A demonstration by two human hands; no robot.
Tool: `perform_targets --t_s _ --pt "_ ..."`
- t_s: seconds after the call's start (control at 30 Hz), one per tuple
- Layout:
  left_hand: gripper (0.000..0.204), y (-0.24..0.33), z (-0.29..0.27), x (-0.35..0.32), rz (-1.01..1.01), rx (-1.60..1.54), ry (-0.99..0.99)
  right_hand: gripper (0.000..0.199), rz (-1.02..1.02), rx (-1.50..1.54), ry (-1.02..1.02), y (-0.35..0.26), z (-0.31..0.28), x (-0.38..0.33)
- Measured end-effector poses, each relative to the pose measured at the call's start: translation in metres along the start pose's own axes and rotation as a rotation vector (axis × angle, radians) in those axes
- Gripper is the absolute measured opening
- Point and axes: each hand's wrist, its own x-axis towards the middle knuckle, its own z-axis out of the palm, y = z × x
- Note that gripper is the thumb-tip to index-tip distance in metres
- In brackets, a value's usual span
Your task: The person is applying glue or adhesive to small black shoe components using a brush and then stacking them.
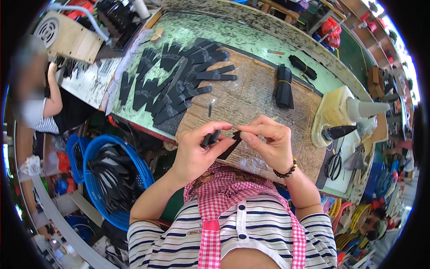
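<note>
Just over the near edge of the cardboard sheet (251, 96), both my hands work on a narrow black strip (228, 151). My left hand (197, 150) is closed, its thumb and forefinger pinching the strip. Short black pieces (210, 138) stick out between its curled fingers; their kind is hard to make out. My right hand (271, 141), with a beaded bracelet at the wrist, pinches the strip's upper end. Beyond my left hand, many flat black strips (179, 80) lie fanned in overlapping rows on the green tabletop (179, 27).
A banded bundle of black strips (284, 87) and a smaller bundle (303, 67) lie at the far right. Near them stand a yellowish glue container (333, 110) and black scissors (334, 166). At lower left is a blue basket (92, 152) of black pieces. A co-worker (40, 89) sits left.
</note>
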Motion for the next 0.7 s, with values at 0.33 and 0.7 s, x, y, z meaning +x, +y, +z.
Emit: perform_targets --t_s 0.33,0.7 --pt "0.015 -0.0003 -0.0025 0.0018 0.071 -0.005 -0.018 0.017 0.098 0.1 -0.031 -0.0024 0.0006 0.001" --pt "0.014 -0.0034 -0.0032 -0.0006 0.054 -0.132 -0.014 0.017 0.097 0.198 -0.099 -0.0034 -0.0021 0.0062"
